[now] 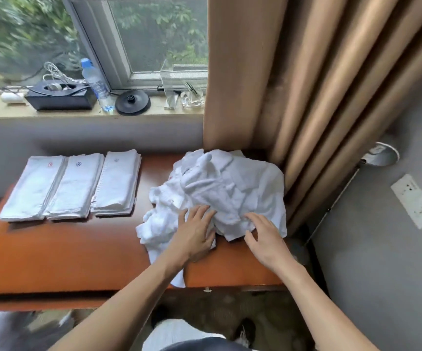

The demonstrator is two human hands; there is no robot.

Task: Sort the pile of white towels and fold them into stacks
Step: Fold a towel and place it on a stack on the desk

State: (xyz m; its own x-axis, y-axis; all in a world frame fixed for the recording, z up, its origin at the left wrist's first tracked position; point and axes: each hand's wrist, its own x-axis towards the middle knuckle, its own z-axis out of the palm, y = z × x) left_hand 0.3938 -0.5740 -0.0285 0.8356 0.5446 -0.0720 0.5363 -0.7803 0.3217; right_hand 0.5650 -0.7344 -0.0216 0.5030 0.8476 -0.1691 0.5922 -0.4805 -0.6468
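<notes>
As the head camera looks down, the pile of towels (230, 188) lies just ahead on the right end of the table (65, 249). The left hand (197, 231) lies flat on its near edge with fingers spread, and the right hand (263, 236) rests its fingertips there; neither grips. The folded stacks (75, 186) lie well to the left, nearer the left hand.

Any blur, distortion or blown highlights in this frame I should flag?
Head view: wide-angle bowing bends the table edge and curtain; foliage outside the window is smeared; the towel pile is nearly blown out, folds faint; left hand and right hand look fairly sharp.
</notes>
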